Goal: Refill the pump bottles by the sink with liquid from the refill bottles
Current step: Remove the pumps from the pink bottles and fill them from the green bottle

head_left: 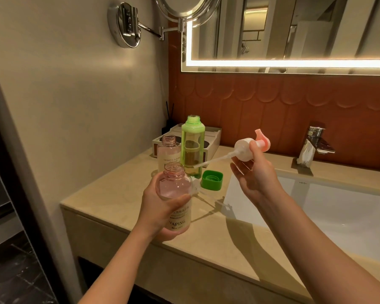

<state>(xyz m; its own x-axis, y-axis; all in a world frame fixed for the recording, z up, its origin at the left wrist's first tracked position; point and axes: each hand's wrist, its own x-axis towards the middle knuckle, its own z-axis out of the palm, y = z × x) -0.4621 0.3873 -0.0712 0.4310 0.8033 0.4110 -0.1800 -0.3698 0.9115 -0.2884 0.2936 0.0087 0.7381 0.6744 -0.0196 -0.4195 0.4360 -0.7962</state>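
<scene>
Bathroom vanity, warm light. Beige stone desk [110, 194] with a white sink [329, 207] set into its right part; chrome tap [316, 139] at the sink's back edge. Rust-coloured tiled wall behind, carrying a lit mirror [294, 40]; round swing-arm mirror [184, 9] fixed to the left wall.

Item 1: held pink bottle [176, 189], clear, neck open, pink liquid inside, label reading "YAPING". Position: over the front part of the desk, left of the sink, roughly upright. Grip: left hand [158, 211] wrapped round the body, fingers and thumb curled about the label.

Item 2: pump head [244, 150], white collar, pink spout pointing up and right, thin dip tube [213, 161] slanting down-left toward the bottles. Off any bottle, in the air near the sink's left edge. Grip: right hand [253, 174] pinches the collar between thumb and fingers.

Item 3: standing pink bottle [169, 153], neck open, label "SMOOTH CLOUD", upright on the desk just behind the held one.

Item 4: green bottle [193, 145], tall, neck open, yellowish liquid in its lower part, upright just beside item 3, on its right.

Item 5: green cap [212, 180], lying inside-up on the desk near the green bottle's base.

Item 6: low tray box [213, 137] at the wall behind the bottles; contents cannot be told.
</scene>
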